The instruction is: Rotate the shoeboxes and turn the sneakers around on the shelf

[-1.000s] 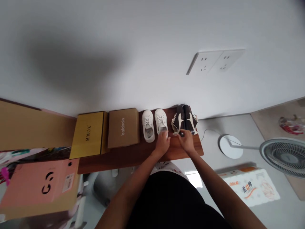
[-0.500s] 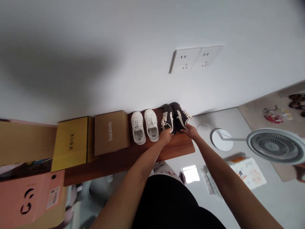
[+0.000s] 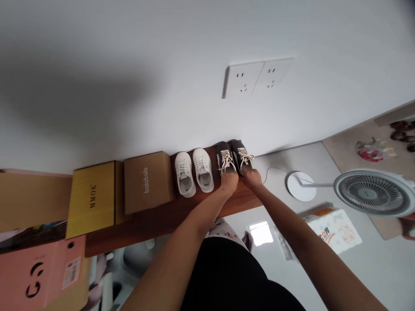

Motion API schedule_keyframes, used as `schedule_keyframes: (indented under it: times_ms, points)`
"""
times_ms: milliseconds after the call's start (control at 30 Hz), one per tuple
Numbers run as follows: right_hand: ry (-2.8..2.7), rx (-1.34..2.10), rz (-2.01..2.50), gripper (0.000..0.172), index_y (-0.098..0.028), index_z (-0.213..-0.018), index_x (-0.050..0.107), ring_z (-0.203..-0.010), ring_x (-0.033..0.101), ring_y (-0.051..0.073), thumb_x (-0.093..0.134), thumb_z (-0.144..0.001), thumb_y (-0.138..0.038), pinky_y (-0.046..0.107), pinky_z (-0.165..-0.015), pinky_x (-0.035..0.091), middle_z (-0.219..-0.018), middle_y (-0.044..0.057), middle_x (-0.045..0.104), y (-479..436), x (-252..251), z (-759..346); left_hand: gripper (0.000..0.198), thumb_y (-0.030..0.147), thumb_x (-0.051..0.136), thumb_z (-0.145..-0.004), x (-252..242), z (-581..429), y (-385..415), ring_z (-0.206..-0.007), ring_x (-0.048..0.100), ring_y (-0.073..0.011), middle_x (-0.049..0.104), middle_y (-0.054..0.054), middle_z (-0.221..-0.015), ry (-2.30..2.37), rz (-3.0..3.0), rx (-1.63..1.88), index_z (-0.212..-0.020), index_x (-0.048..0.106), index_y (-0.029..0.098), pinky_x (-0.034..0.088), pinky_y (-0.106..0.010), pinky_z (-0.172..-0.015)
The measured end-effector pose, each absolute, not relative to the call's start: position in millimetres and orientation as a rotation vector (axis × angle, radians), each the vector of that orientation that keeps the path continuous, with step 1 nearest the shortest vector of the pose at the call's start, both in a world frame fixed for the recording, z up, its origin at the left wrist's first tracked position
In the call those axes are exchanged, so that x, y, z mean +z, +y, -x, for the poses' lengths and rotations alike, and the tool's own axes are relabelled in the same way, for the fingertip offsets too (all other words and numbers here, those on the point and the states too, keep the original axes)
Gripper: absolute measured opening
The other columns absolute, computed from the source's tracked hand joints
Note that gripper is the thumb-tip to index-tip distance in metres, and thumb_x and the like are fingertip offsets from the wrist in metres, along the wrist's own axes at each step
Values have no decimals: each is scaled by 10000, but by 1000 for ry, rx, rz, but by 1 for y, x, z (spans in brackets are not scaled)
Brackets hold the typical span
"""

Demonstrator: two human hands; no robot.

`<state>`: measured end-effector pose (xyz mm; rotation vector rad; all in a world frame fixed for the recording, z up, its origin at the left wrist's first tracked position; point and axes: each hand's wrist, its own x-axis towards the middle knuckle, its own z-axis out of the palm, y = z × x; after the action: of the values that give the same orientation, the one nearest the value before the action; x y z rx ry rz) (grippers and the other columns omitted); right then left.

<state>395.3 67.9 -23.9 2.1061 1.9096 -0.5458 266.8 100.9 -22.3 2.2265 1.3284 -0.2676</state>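
Observation:
Two dark sneakers with cream laces stand side by side on a reddish wooden bench, toes toward the wall. My left hand (image 3: 229,181) is closed on the heel of the left dark sneaker (image 3: 224,152). The heel of the right dark sneaker (image 3: 241,154) is gripped by my right hand (image 3: 252,178). Both sets of fingers are partly hidden inside or behind the heels. Just left of them, a pair of white sneakers (image 3: 204,166) rests on the wooden bench (image 3: 155,224), also toes to the wall.
Left along the bench stand a brown shoebox (image 3: 147,183) and a yellow shoebox (image 3: 92,201). A pink box (image 3: 35,272) is at the lower left. A fan (image 3: 372,193) stands on the floor at right, near a white package (image 3: 337,231). Wall sockets (image 3: 259,77) are above the bench.
The dark sneakers have turned from tilted outward to upright, soles down, their laces now facing up. Both hands stay at the heels. The view has shifted slightly.

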Motion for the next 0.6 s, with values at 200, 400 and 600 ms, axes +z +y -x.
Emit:
schedule_keyframes:
  times_ms: [200, 400, 600]
  points:
    - [1855, -574, -2111, 267, -99, -1135, 647, -1043, 645, 282, 467, -958, -183, 363, -956, 396, -1079, 219, 713, 75, -33, -389, 341, 27, 457, -906, -30, -268, 105, -1135, 649, -321, 704, -259, -1101, 1338, -2197, -203, -1153, 691, 27, 449, -436, -1027]
    - [1837, -521, -2342, 340, -86, -1235, 592, -1169, 568, 331, 534, -926, -215, 443, -1047, 353, -1215, 238, 656, 65, -27, -378, 299, 124, 562, -913, -17, -247, 99, -1138, 639, -298, 688, -214, -1131, 1258, -2200, -115, -1200, 631, 77, 464, -411, -1005]
    - [1846, -886, -2899, 369, -141, -1212, 603, -1170, 586, 314, 532, -918, -354, 442, -1015, 429, -1223, 186, 662, 21, -13, -332, 93, 228, 574, -919, -2, -130, 61, -923, 652, -182, 708, -56, -971, 1333, -1748, 364, -975, 641, 197, 500, -320, -895]
